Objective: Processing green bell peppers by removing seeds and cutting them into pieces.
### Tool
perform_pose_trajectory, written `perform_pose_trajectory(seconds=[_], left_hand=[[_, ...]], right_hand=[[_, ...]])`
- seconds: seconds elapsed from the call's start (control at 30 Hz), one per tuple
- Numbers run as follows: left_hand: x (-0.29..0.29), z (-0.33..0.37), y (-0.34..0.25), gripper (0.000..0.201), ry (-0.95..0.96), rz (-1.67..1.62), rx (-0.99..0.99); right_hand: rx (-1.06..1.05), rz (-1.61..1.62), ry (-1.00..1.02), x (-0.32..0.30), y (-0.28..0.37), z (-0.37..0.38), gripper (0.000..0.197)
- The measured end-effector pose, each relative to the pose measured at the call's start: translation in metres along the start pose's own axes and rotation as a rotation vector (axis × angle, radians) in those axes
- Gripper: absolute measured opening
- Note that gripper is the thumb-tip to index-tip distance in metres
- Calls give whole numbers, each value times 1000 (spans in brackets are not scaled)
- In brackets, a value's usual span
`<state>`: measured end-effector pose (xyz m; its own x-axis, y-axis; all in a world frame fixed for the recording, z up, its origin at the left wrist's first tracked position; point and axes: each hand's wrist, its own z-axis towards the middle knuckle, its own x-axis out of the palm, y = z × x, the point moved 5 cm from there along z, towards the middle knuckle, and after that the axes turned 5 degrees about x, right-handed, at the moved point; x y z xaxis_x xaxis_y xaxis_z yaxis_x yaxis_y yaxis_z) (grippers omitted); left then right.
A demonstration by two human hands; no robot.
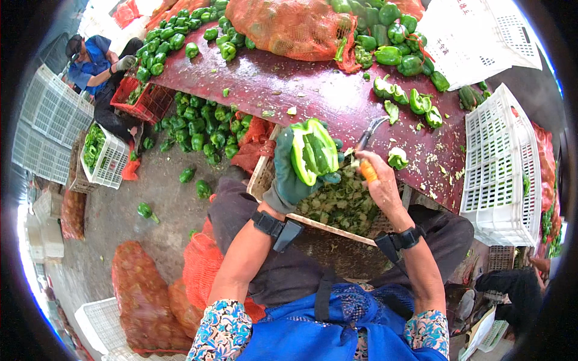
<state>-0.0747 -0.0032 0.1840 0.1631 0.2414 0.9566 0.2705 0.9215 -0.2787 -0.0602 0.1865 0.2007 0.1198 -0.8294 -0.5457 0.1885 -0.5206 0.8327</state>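
Note:
My left hand [288, 180], in a dark green glove, is closed around a cut green bell pepper [314, 151], its pale hollow inside facing up. Just to the right, my bare right hand [383, 186] grips a small knife [369, 131] with a curved blade that points away from me, apart from the pepper. Something orange shows at my right fingers; whether it is handle or wrapping I cannot make out. Beneath both hands, a pale crate [337, 233] holds pepper trimmings [337, 201]. Cut pepper pieces [421, 102] lie on the dark red table [265, 87].
Whole peppers [391, 45] and an orange mesh sack [289, 27] sit at the table's far side. White crates [503, 165] are stacked at right. More peppers [201, 126] lie on the floor at left, near mesh sacks [141, 298]. Another person [96, 63] sits far left.

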Motion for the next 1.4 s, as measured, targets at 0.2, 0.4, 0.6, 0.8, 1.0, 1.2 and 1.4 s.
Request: perform_pose_trajectory(seconds=[0.2,0.4,0.6,0.8,1.0,1.2,1.4], left_hand=[[11,-1,-13,71,-32,766,166],[15,-5,12,66,-39,1180,402],[-21,-2,8,54,-238,450,143],[-6,-3,9,50,-161,772,281],[-11,-3,10,52,-164,746,257],[-6,-5,9,49,-144,897,305],[-9,-4,12,53,-172,816,317]], right_hand=[[292,896,-222,6,-41,15,57],[401,1242,-172,84,-25,20,53],[-66,28,-267,30,32,18,27],[-329,-619,-253,36,48,19,18],[-491,-647,-161,43,37,19,16],[-433,-643,-248,40,38,24,32],[-436,-765,-140,47,33,27,28]])
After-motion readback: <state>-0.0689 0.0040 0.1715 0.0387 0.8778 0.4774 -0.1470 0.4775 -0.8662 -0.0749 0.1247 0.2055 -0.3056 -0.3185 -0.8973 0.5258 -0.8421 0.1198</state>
